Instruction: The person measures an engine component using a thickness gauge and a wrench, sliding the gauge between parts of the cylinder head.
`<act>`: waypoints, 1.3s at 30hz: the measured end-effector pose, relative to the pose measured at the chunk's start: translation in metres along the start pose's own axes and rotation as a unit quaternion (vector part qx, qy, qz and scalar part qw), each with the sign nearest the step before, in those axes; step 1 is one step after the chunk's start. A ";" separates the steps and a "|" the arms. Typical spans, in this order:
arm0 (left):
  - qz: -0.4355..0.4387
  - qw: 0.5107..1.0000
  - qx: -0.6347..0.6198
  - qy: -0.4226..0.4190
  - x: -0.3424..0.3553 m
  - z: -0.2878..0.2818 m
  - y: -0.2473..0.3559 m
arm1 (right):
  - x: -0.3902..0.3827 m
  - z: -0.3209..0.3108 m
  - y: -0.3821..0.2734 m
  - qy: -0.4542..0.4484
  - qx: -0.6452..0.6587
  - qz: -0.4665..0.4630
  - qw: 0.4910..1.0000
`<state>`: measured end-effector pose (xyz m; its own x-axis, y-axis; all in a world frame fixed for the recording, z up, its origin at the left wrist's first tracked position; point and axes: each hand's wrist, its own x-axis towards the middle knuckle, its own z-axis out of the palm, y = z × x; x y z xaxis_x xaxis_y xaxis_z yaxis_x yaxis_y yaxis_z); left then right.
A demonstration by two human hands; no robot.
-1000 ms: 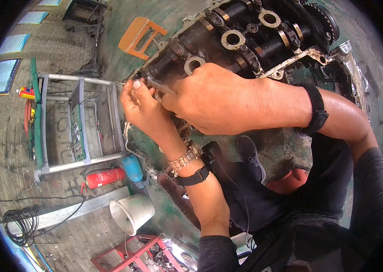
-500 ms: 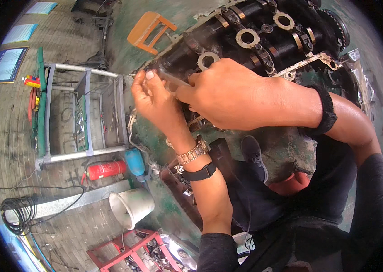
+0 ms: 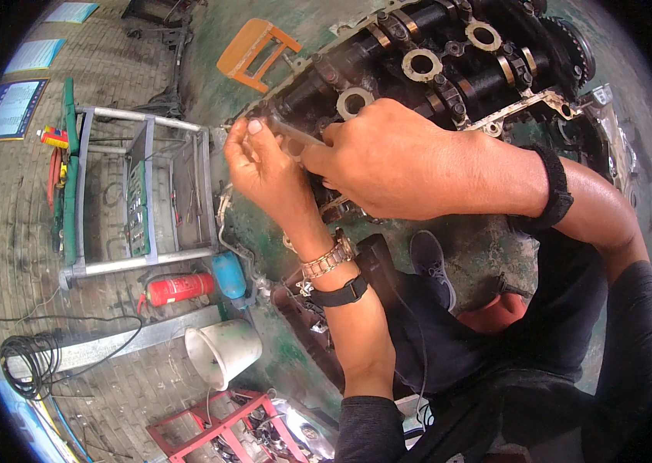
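Observation:
Both hands are over the left end of a black engine cylinder head (image 3: 388, 73) with camshafts and pale round rings. My left hand (image 3: 268, 166) pinches with thumb and fingers at the far end of a thin, greyish strip (image 3: 293, 134), whose kind I cannot make out. Closed around its near end, my right hand (image 3: 395, 158) has its fingertips turned toward the left hand. The strip stretches across the short gap between the two hands. My right palm and forearm hide part of the engine's near edge.
An orange stool (image 3: 253, 54) stands beyond the engine. To the left are a metal tool cart (image 3: 141, 266), a red fire extinguisher (image 3: 181, 288), a blue bottle (image 3: 229, 276), a white bucket (image 3: 245, 347) and a red frame (image 3: 210, 432). Coiled black cable (image 3: 31, 366) lies farther left.
Hardly anything differs. Both hands keep their grip and place at the strip, with only a very slight shift.

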<state>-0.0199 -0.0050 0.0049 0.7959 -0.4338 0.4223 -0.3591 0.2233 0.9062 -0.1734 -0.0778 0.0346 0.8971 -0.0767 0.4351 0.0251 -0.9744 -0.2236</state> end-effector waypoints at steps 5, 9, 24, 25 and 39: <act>0.006 1.000 0.012 -0.001 0.000 -0.001 -0.001 | 0.000 0.001 0.000 -0.001 0.002 -0.004 1.000; -0.003 1.000 -0.008 0.003 -0.001 -0.001 -0.002 | 0.000 0.001 0.000 0.015 0.006 -0.012 1.000; 0.006 1.000 0.024 -0.005 0.002 -0.005 -0.006 | -0.001 0.003 0.000 0.004 -0.007 -0.019 1.000; 0.005 1.000 0.021 -0.005 0.002 -0.005 -0.007 | -0.001 0.003 0.000 0.004 -0.011 -0.016 1.000; 0.013 1.000 0.014 -0.010 0.002 -0.006 -0.008 | -0.001 0.004 -0.001 0.009 -0.015 -0.013 1.000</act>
<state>-0.0122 -0.0027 -0.0019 0.7764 -0.4450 0.4462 -0.3933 0.2110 0.8949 -0.1725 -0.0759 0.0311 0.8878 -0.0553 0.4569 0.0342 -0.9821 -0.1853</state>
